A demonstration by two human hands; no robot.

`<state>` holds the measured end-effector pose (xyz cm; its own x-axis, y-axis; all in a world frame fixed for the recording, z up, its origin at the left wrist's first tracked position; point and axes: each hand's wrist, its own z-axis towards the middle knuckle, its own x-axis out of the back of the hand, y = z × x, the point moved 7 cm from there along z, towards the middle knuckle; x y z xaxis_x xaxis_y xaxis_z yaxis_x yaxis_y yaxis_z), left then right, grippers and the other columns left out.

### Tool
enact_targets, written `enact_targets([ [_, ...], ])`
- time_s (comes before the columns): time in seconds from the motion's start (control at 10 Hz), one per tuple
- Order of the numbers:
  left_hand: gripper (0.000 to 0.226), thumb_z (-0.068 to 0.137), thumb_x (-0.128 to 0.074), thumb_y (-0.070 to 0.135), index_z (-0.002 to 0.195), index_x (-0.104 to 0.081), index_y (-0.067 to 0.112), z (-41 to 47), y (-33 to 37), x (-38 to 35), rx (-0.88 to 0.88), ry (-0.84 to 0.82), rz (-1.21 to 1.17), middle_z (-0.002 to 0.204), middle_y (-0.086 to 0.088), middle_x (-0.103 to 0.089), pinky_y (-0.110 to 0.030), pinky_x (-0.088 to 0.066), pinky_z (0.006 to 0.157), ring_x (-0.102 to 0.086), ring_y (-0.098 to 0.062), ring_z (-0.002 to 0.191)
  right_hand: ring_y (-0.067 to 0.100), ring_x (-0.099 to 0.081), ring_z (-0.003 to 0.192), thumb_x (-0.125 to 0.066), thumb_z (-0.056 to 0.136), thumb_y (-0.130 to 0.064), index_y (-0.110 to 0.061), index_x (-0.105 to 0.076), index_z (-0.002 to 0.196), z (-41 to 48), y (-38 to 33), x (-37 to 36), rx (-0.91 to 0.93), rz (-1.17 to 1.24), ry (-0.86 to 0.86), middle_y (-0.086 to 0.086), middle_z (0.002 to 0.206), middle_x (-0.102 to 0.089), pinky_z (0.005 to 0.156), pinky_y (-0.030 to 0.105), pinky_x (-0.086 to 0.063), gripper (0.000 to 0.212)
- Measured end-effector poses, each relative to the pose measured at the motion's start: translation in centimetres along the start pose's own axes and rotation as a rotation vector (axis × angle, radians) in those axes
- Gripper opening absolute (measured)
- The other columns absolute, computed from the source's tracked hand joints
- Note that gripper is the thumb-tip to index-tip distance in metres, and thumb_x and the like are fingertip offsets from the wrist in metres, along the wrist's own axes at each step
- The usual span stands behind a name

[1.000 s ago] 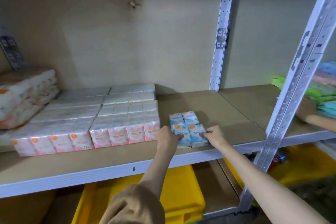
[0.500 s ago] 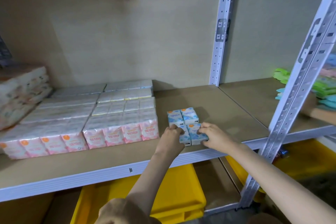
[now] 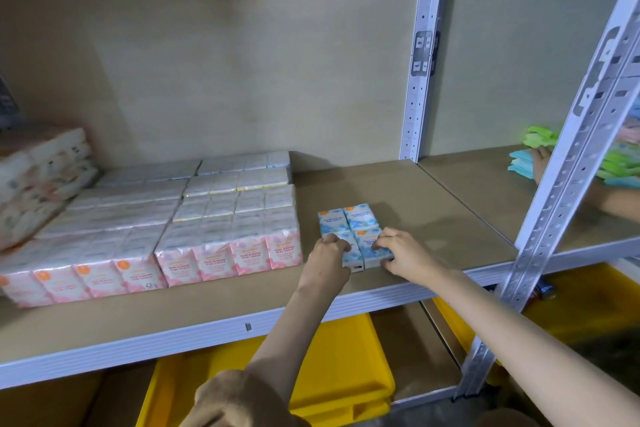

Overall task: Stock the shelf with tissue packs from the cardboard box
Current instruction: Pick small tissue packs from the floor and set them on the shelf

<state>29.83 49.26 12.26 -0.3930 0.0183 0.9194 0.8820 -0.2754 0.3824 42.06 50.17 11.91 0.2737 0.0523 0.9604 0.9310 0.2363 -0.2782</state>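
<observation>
A small block of blue tissue packs (image 3: 349, 220) lies flat on the brown shelf board (image 3: 398, 198), near its front edge. My left hand (image 3: 327, 258) grips the block's near left corner with curled fingers. My right hand (image 3: 403, 255) clasps the near right corner, fingers over the top. To the left stand rows of pink rose-scented tissue packs (image 3: 228, 255), with a narrow gap between them and the blue block. The cardboard box is out of view.
Soft wrapped tissue bundles (image 3: 38, 177) are stacked at the far left. A metal upright (image 3: 561, 204) stands at the right; behind it another person's hand (image 3: 542, 163) touches green and blue packs (image 3: 620, 166). Yellow bins (image 3: 329, 367) sit on the lower shelf.
Both hands have closed in over the front packs of the blue block. The view has shifted slightly; the block stays in about the same spot.
</observation>
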Motion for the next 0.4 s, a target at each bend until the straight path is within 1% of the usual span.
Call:
enact_targets([
  [0.3,0.046,0.088,-0.058,0.009,0.133,-0.046,0.009,0.1,0.0,0.1,-0.018,-0.021,0.039,0.138,-0.01,-0.046,-0.033,-0.042,0.103,-0.041,-0.023,0.129,0.021,-0.044,0.124,-0.053,0.09,-0.01,-0.008,-0.05,0.129,-0.1,-0.3,0.2,0.003,-0.014,-0.018,0.005,0.137,-0.043,0.099,0.031,-0.04,0.039],
  [0.4,0.046,0.087,-0.058,0.009,0.132,-0.047,0.009,-0.8,0.3,1.1,-0.036,-0.001,0.009,0.139,-0.009,-0.046,-0.033,-0.043,0.102,-0.042,-0.023,0.129,0.02,-0.043,0.125,-0.054,0.09,-0.01,-0.006,-0.049,0.13,-0.7,-0.9,1.4,0.012,-0.016,0.005,0.006,0.137,-0.043,0.097,0.026,-0.038,0.04],
])
